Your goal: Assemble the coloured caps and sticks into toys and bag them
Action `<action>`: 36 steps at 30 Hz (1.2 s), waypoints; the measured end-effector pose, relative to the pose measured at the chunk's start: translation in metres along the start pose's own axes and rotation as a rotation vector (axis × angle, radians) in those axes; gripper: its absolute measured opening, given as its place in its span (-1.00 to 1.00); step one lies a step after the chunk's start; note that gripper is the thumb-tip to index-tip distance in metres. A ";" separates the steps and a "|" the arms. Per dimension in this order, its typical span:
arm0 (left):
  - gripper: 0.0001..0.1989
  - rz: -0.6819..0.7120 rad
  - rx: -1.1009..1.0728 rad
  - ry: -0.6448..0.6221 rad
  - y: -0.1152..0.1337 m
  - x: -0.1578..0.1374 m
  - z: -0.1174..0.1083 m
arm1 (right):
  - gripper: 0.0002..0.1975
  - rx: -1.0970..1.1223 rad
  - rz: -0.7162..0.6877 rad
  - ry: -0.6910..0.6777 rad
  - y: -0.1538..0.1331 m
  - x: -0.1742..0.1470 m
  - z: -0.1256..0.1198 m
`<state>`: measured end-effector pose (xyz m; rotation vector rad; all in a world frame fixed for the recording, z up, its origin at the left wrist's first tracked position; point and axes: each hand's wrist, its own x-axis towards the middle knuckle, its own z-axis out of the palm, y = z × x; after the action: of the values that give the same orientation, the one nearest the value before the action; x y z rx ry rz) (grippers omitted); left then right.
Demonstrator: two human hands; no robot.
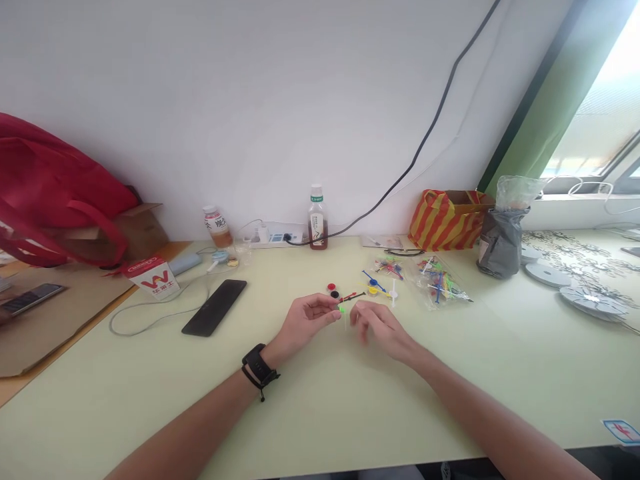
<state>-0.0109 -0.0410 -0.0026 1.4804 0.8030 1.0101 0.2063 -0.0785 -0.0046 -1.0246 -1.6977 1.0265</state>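
Observation:
My left hand [311, 320] is closed in a pinch, and between thumb and fingertips shows a small bright green plastic piece [343, 310]. Close by on the right is my right hand [380, 327], its fingers bent and smeared by motion; whether they hold anything I cannot tell. Just beyond the fingertips lie red and black plastic pointers [353, 297], a red disc [331, 286] and a black disc [335, 294]. Past my right hand are a blue pointer [373, 279], a yellow piece [373, 291] and a white piece [393, 293].
Clear bags of coloured plastic parts [440, 283] lie to the right, before a striped bag [443, 223]. A phone [215, 308] with a cable lies left. A bottle [318, 223] stands against the wall. Grey discs [593, 300] are far right. Another person's hand [6, 313] is at far left.

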 end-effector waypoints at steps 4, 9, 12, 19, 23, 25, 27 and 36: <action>-0.67 0.007 0.008 -0.002 -0.002 0.000 -0.001 | -0.50 0.061 0.018 0.014 0.002 0.004 0.000; -0.69 0.008 -0.011 -0.041 -0.005 -0.001 0.001 | -0.71 0.058 0.037 0.022 0.004 0.004 0.005; -0.70 -0.003 -0.020 -0.070 -0.006 -0.002 0.002 | -0.69 0.042 0.038 -0.009 0.005 0.004 0.007; -0.69 0.039 0.016 -0.043 -0.008 -0.002 0.003 | -0.59 0.224 0.101 0.024 0.003 0.005 0.006; -0.69 0.104 0.115 -0.038 -0.004 -0.004 0.006 | -0.63 0.253 0.166 -0.028 0.002 0.006 0.008; -0.65 0.147 0.202 -0.036 0.000 -0.005 0.006 | -0.65 0.200 0.134 -0.036 0.003 0.007 0.007; -0.61 0.191 0.316 -0.011 0.003 -0.004 0.004 | -0.67 0.069 0.063 0.040 0.003 0.008 0.002; -0.75 0.247 0.806 0.054 -0.018 0.004 -0.017 | -0.82 -0.572 -0.285 0.473 -0.004 0.009 -0.044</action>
<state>-0.0236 -0.0277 -0.0190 2.2861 1.1650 0.9501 0.2448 -0.0627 0.0131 -1.2136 -1.6927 0.0836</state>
